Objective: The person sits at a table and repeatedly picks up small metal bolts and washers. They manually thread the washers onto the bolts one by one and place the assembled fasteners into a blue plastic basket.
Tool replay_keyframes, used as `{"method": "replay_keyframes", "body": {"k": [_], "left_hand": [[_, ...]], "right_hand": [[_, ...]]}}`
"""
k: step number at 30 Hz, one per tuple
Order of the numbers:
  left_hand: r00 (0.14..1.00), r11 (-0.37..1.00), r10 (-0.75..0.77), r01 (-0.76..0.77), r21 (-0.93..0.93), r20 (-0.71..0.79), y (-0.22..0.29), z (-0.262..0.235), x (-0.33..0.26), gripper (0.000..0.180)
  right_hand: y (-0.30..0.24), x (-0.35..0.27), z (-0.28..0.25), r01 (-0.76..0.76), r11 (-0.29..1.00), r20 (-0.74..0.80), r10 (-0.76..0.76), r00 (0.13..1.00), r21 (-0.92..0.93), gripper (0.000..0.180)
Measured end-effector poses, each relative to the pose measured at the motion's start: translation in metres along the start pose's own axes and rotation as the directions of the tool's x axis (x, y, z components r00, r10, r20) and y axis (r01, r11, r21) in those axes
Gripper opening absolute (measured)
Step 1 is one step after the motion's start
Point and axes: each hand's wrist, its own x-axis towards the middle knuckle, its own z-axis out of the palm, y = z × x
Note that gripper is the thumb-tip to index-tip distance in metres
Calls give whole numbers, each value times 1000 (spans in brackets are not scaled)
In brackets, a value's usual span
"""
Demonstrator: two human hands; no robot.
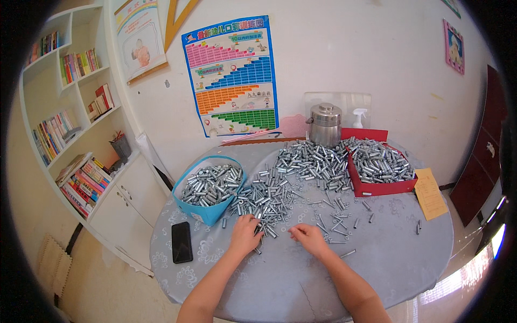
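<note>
A loose heap of silvery bolts and metal sleeves [264, 199] spreads across the middle of the grey-clothed table. At its near edge my left hand [245, 236] has its fingers curled, with a metal bolt [258, 250] showing below the thumb. To the right, my right hand [308, 238] is closed in a pinch just above the cloth. What its fingertips hold, if anything, is too small to make out. A small washer [284, 229] lies just left of those fingertips. Loose long bolts [338, 225] and small rings are scattered beyond my right hand.
A blue fabric bin [202, 211] full of metal sleeves stands left, near a black phone [182, 242]. At the back right are a red box [385, 187] of similar parts, a steel pot [325, 126], a white spray bottle [359, 118] and a yellow paper [430, 195].
</note>
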Motion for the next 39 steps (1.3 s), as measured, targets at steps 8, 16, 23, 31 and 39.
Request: {"method": "replay_keyframes", "body": {"k": [8, 16, 23, 31, 39], "left_hand": [[992, 989, 3, -21, 143, 122, 5, -1, -4, 15], [960, 970, -188, 215, -116, 209, -4, 7, -16, 15], [951, 881, -281, 310, -357, 131, 12, 2, -23, 12], [971, 750, -223, 224, -622, 80, 59, 9, -30, 7], [896, 322, -403, 328, -888, 185, 65, 25, -38, 11]], "right_hand": [[-6, -4, 3, -19, 999, 0, 19, 1000, -46, 25], [5, -2, 7, 35, 997, 21, -34, 999, -64, 28], [6, -2, 11, 35, 998, 49, -32, 998, -49, 27], [-5, -7, 20, -43, 941, 137, -3, 991, 335, 21], [6, -3, 22, -36, 827, 85, -14, 996, 561, 17]]}}
